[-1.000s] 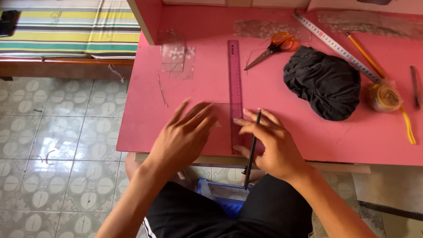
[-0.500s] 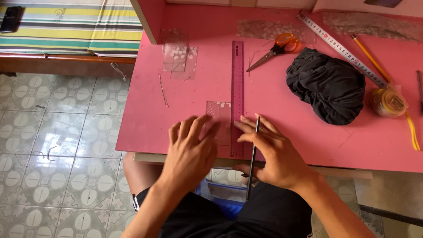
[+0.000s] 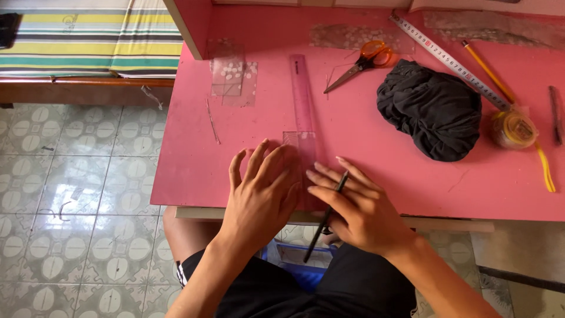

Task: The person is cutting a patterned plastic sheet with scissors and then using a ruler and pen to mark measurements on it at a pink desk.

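Pink worktop (image 3: 194, 165) over a pale tiled floor (image 3: 70, 194), striped cloth (image 3: 88, 35) off past the far left corner

Both hands down flat at the near edge, about mid-width. Left hand (image 3: 262, 197) spread wide, fingers fanned, pressing beside and partly over a small clear plastic piece (image 3: 292, 141) that sits against the near half of a see-through purple ruler (image 3: 301, 94). Right hand (image 3: 359, 212) flat on the ruler's near end, not curled round anything, just a thin black pencil (image 3: 322, 227) pinched between 2 fingers, tip pointing toward the ruler, tail hanging off the near edge over the lap.

Looks like the lining-up stage: clear piece squared to the ruler and held still, no mark visible on it. Can't tell whether the piece lies under or over the ruler's edge.

Any line along that ruler would call for shifting the pencil into a proper writing grip without letting the ruler slide, so steady left-hand pressure the whole time.

Other stuff, all untouched: orange-handled scissors (image 3: 359, 62) toward the far edge, crumpled black cloth (image 3: 432, 109) right of centre, metal measuring rule (image 3: 447, 59) and a yellow pencil (image 3: 488, 72) lying diagonally near the far right corner, a yellowish tape roll (image 3: 513, 129) by the right edge, more clear sheets (image 3: 232, 73) near the far left corner
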